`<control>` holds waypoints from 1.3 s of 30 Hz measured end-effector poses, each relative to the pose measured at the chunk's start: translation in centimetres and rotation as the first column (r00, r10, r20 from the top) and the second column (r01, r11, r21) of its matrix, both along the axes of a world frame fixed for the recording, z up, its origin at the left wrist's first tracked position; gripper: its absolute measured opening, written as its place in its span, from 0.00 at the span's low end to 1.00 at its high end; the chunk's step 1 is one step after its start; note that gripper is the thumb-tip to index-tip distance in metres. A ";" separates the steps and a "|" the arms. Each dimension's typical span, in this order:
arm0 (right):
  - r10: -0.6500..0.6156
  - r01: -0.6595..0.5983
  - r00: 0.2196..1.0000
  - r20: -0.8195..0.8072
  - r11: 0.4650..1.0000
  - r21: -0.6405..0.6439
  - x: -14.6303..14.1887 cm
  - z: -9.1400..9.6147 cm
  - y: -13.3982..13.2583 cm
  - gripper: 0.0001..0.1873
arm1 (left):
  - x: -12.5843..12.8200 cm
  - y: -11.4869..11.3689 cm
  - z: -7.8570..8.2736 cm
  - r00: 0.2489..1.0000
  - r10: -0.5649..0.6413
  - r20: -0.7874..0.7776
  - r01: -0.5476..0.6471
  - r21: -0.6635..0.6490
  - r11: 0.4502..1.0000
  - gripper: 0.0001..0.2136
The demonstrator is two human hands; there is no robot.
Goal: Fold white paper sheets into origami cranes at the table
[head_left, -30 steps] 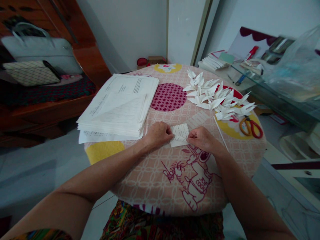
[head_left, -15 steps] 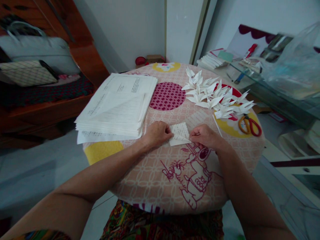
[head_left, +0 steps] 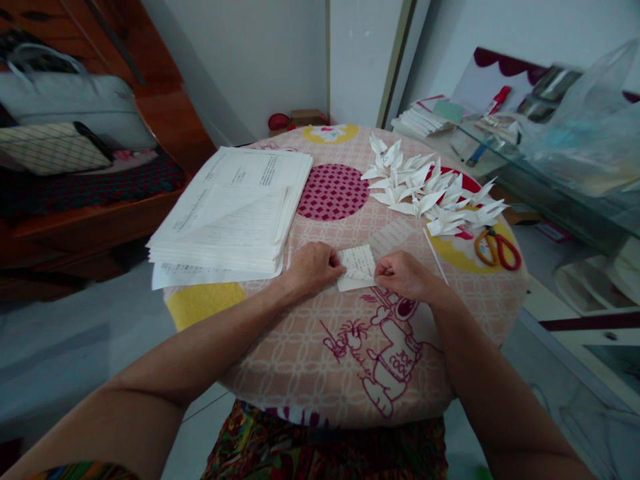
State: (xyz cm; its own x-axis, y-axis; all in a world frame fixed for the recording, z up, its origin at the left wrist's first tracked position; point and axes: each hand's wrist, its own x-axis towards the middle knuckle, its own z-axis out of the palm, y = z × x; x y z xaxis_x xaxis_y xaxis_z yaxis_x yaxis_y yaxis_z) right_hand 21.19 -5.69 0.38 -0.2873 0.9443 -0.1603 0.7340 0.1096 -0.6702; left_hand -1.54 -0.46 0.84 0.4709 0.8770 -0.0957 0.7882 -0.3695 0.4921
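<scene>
A small folded piece of printed paper lies on the cloth-covered table in front of me. My left hand pinches its left edge, fingers closed. At its lower right corner my right hand is closed with thumb and forefinger pressed on the paper. Behind the right hand rests a flat strip of printed paper. A thick stack of printed sheets sits left of my hands, its top sheet folded over at one corner. Several folded white paper figures with pointed tips are heaped at the back right.
Scissors with orange and red handles lie at the table's right edge, near a thin white stick. A glass shelf with a plastic bag stands at the right. A wooden bench holding bags is on the left.
My right hand has shifted slightly left along the paper's lower edge, and the lifted fold there now looks flatter. My left hand keeps its place on the left edge.
</scene>
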 end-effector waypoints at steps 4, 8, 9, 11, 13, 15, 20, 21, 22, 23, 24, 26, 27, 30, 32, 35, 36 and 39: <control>-0.022 0.020 0.996 0.088 0.999 0.029 -0.6 0.5 -0.1 0.07 | 0.0 0.0 0.0 1.000 -0.003 -0.007 0.003 -0.001 1.000 0.08; -0.048 0.042 0.990 0.133 0.998 0.048 -1.2 0.9 -0.3 0.08 | 0.0 -0.1 0.0 1.000 -0.010 0.002 0.010 0.010 1.000 0.08; -0.053 0.046 0.988 0.142 0.997 0.054 -1.4 0.9 -0.3 0.08 | 0.0 -0.1 -0.1 1.000 -0.011 0.001 0.011 0.013 1.000 0.08; -0.066 0.057 0.985 0.162 0.997 0.061 -1.5 0.9 -0.4 0.08 | 0.0 -0.2 -0.1 1.000 -0.014 -0.007 0.014 0.014 1.000 0.07; -0.075 0.066 0.981 0.181 0.996 0.055 -1.7 0.9 -0.4 0.08 | 0.0 -0.2 0.0 1.000 -0.016 -0.019 0.016 0.013 1.000 0.08; -0.085 0.078 0.979 0.184 0.996 0.042 -1.7 1.0 -0.4 0.08 | 0.1 -0.2 0.1 0.999 -0.019 -0.028 0.020 0.015 1.000 0.08; -0.104 0.106 0.989 0.105 0.994 -0.009 -1.3 1.3 -0.3 0.09 | 0.1 -0.3 0.3 0.999 -0.018 -0.027 0.018 -0.006 1.000 0.08; -0.108 0.111 0.990 0.089 0.993 -0.030 -1.2 1.3 -0.3 0.09 | 0.1 -0.3 0.3 0.999 -0.021 -0.027 0.021 -0.006 1.000 0.08; -0.110 0.115 0.991 0.077 0.992 -0.051 -1.1 1.4 -0.3 0.09 | 0.1 -0.2 0.3 0.999 -0.025 -0.027 0.025 -0.004 1.000 0.08; -0.114 0.118 0.991 0.065 0.991 -0.066 -1.0 1.5 -0.3 0.09 | 0.1 -0.2 0.3 0.999 -0.028 -0.027 0.028 -0.002 1.000 0.08; -0.119 0.123 0.991 0.054 0.989 -0.080 -1.0 1.5 -0.3 0.09 | 0.1 -0.2 0.2 0.999 -0.027 -0.027 0.027 0.001 1.000 0.08; -0.131 0.134 0.991 0.031 0.983 -0.123 -0.8 1.6 -0.4 0.08 | 0.1 -0.1 0.1 0.999 -0.022 -0.025 0.022 0.003 1.000 0.08; -0.142 0.143 0.990 0.017 0.977 -0.159 -0.7 1.6 -0.5 0.08 | 0.0 -0.1 0.1 0.999 -0.022 -0.025 0.022 0.004 1.000 0.08; -0.191 0.165 0.979 -0.066 0.947 -0.277 0.0 1.7 -0.6 0.07 | 0.0 0.0 -0.1 0.999 -0.026 -0.024 0.026 0.014 1.000 0.08; -0.256 0.200 0.955 -0.153 0.930 -0.307 0.6 2.0 -0.6 0.08 | 0.0 0.0 -0.1 0.999 -0.024 -0.025 0.025 0.016 1.000 0.08; -0.383 0.294 0.878 -0.287 0.904 -0.309 1.0 2.5 -0.5 0.09 | 0.0 -0.1 0.0 0.999 -0.019 -0.034 0.019 0.011 1.000 0.08; -0.404 0.307 0.852 -0.333 0.901 -0.306 0.8 2.6 -0.5 0.09 | 0.0 -0.1 0.0 0.999 -0.016 -0.038 0.016 0.011 1.000 0.08; -0.370 0.270 0.805 -0.463 0.924 -0.270 -0.4 2.6 -0.4 0.08 | 0.1 -0.1 0.1 0.998 -0.009 -0.059 0.010 0.012 1.000 0.09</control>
